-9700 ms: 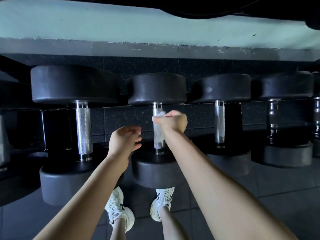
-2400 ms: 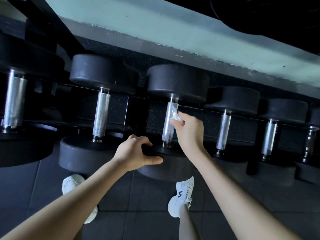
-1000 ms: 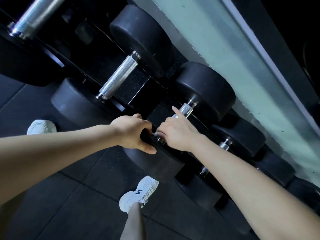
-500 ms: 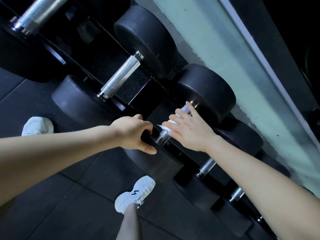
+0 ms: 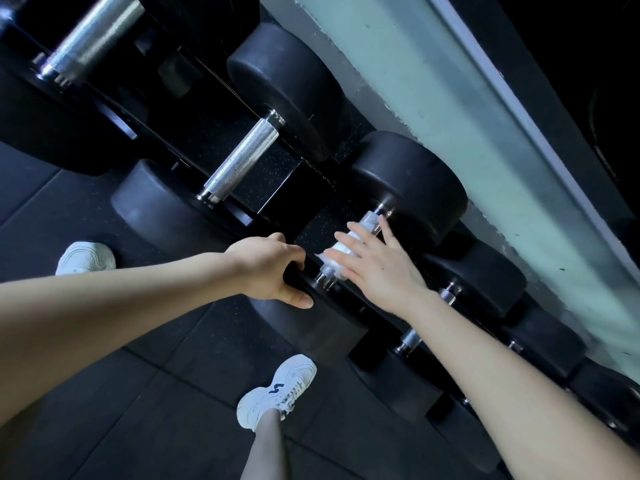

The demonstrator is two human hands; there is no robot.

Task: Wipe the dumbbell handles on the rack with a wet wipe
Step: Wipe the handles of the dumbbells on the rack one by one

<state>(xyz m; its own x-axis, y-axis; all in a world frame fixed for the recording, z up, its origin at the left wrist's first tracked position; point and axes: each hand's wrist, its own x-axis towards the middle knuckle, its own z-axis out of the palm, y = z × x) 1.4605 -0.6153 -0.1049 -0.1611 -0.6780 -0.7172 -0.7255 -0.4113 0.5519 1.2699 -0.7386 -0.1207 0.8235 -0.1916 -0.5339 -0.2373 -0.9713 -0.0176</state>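
Observation:
A row of black dumbbells runs diagonally along the rack, each with a chrome knurled handle. A white wet wipe [image 5: 334,259] is wrapped around the handle [image 5: 370,220] of the middle dumbbell. My right hand [image 5: 377,268] lies flat over the wipe with its fingers spread, pressing it onto the handle. My left hand [image 5: 270,270] curls over the rim of that dumbbell's near head [image 5: 311,327] and grips it. The neighbouring dumbbell's bare handle [image 5: 242,164] lies up and to the left.
A larger chrome handle [image 5: 93,32] sits at the top left. Smaller dumbbells [image 5: 485,278] continue to the lower right. A pale green wall [image 5: 485,133] runs behind the rack. My white shoes [image 5: 277,393] stand on the dark rubber floor below.
My right hand went from a closed grip low on the handle to a flat, spread hand over the wipe, a little farther up. My left hand stayed on the dumbbell head.

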